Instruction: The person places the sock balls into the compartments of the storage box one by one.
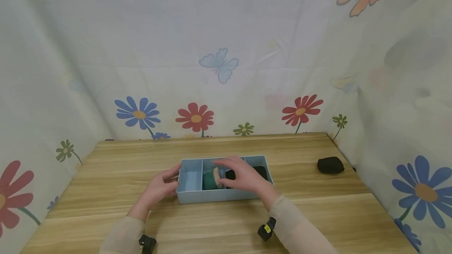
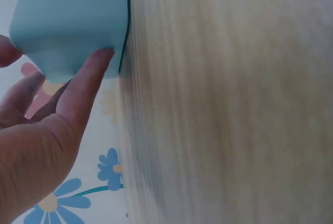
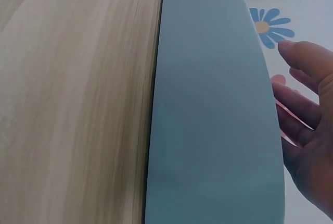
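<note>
A light blue divided box point(image 1: 215, 196) sits on the table. My left hand point(image 1: 159, 187) touches its left end; in the left wrist view, straight fingers point(image 2: 86, 86) rest against the end wall. In the compartment second from the left lies a green bundle point(image 1: 210, 180) with a beige part, seemingly soft; its exact kind is unclear. My right hand point(image 1: 243, 175) is over the box beside this bundle, thumb and fingers spread apart. The right wrist view shows nothing between them. Black items point(image 1: 260, 171) lie in compartments farther right, partly hidden by my right hand.
A black rounded bundle point(image 1: 330, 165) lies on the right side of the wooden table point(image 1: 212, 226). Flower-and-butterfly cloth point(image 1: 159, 69) hangs behind the table and along both sides.
</note>
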Available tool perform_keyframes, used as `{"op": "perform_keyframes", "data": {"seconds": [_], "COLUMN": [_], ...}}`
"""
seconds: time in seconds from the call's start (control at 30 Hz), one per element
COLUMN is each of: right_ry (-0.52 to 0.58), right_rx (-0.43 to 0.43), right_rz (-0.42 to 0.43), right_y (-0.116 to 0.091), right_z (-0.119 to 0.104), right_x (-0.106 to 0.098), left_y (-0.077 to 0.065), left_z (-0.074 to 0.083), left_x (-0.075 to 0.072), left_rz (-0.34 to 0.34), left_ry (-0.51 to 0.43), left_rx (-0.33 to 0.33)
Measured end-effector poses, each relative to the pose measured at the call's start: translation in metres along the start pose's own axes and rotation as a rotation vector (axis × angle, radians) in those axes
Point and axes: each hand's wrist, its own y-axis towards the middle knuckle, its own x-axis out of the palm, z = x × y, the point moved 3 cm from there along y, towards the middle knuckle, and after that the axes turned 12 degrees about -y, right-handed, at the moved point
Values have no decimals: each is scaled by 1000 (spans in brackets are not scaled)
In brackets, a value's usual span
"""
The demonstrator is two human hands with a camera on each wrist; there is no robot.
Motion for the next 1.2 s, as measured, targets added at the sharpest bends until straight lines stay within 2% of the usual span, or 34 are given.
{"op": "perform_keyframes", "data": {"seconds": [0.23, 0.5, 0.7, 0.87, 1.2], "right_ry": [24, 0, 30, 59, 60], "right_rx": [30, 32, 53, 86, 98], "right_rz": [16, 109, 186, 218, 275], "right_y": [-14, -30, -44, -55, -71], "right_z": [5, 12, 19, 26, 35], "right_x": [-7, -12, -18, -23, -30], "left_y": [-1, -1, 0, 0, 0], "left_z": [0, 1, 2, 1, 1], "left_x": [0, 0, 0, 0, -1], "left_rz": [6, 17, 18, 20, 12], "left_ry": [4, 21, 27, 22, 24], "left_rx": [-1, -12, -10, -16, -13]}}
